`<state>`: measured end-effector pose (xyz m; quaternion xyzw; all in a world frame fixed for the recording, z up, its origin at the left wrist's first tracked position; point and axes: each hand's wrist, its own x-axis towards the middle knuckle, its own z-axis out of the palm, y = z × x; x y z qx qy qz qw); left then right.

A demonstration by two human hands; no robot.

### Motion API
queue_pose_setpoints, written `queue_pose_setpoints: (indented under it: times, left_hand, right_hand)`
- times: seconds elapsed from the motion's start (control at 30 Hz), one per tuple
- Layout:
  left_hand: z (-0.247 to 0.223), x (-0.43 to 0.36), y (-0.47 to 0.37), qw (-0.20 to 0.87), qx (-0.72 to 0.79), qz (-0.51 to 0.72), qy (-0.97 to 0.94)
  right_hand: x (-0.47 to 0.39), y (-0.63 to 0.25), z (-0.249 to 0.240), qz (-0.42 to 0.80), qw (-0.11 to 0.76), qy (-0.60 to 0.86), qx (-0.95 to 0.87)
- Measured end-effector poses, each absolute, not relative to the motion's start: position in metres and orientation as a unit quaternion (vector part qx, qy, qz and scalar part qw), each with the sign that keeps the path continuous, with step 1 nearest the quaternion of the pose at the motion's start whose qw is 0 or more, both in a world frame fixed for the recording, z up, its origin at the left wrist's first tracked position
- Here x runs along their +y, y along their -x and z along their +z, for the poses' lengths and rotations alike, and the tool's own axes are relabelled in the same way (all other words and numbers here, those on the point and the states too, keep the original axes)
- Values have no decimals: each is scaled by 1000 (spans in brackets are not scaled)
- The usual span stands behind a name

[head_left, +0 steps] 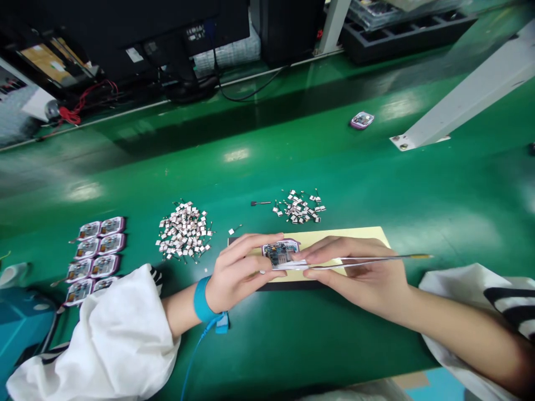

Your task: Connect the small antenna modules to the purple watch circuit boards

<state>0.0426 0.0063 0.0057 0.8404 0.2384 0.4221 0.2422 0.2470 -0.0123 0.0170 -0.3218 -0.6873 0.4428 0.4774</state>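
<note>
My left hand (244,270) is closed around the edges of a small device housing with a circuit board (281,253) showing inside its pale rim. A blue wrist strap (202,299) with a cord circles that wrist. In my right hand (355,267) is a pair of tweezers (376,259), their rear end pointing right. Finger and thumb of this hand are at the housing's right edge, where the tweezer tips are hard to make out. Below both hands lies a pale yellow pad (371,236) with a dark edge.
Two heaps of small white parts with leads, a larger pile (184,231) and a smaller pile (300,207), lie beyond my hands. Several open housings (105,265) stand in rows at left. One more housing (361,120) sits far right, near a white metal post (463,94).
</note>
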Motion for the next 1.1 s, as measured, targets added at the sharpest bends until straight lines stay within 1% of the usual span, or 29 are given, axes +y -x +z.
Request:
queue_pose_setpoints:
  times: [0.13,0.33,0.43,0.67,1.1]
  left_hand:
    - [8,6,-41,226,222,412,-854]
    - [7,7,-41,236,234,422,-843]
    - [8,8,-41,239,234,427,-840]
    - [13,10,-44,244,239,442,-829]
    - [9,10,-43,248,245,436,-830]
  right_hand:
    - [-14,-244,16,422,500,323,-683]
    - [-15,-241,18,458,527,321,-640]
    - [-14,-241,20,452,537,309,-642]
    - [-14,-246,21,408,510,273,-706]
    - [-13,-245,28,350,481,291,-749]
